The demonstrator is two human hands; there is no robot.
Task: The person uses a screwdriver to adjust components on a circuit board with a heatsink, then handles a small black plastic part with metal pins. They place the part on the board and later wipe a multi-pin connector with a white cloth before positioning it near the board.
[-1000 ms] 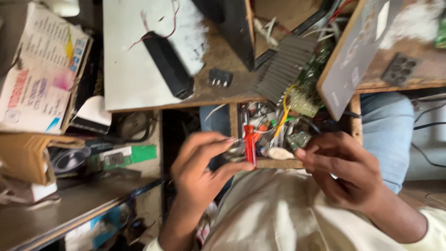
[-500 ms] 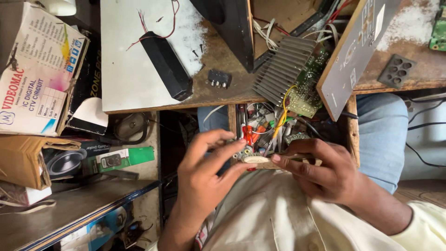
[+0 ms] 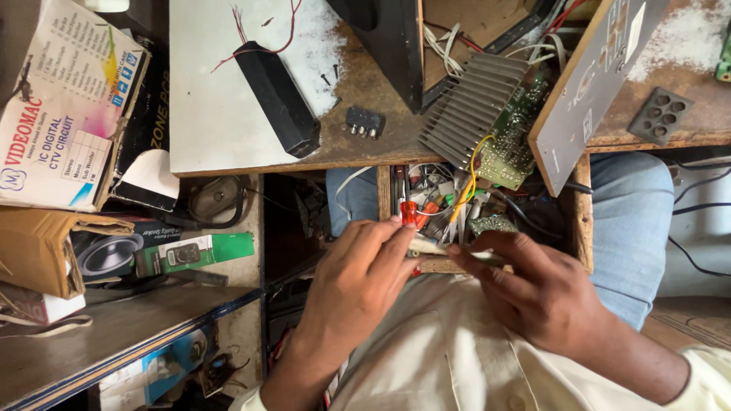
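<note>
Cluttered repair bench, open drawer | one heatsink, two boxes | my left hand pinches red-handled tool; right hand curled on its tip

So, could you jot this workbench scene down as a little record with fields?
Place: cluttered wooden workbench with an open drawer of wires and parts
Left hand: fingertips on a small pale part over the drawer, beside a red-handled tool
Right hand: pinching the other end of that part
On the bench: black oblong box, finned heatsink on a green circuit board
Left side: printed cardboard box
</note>
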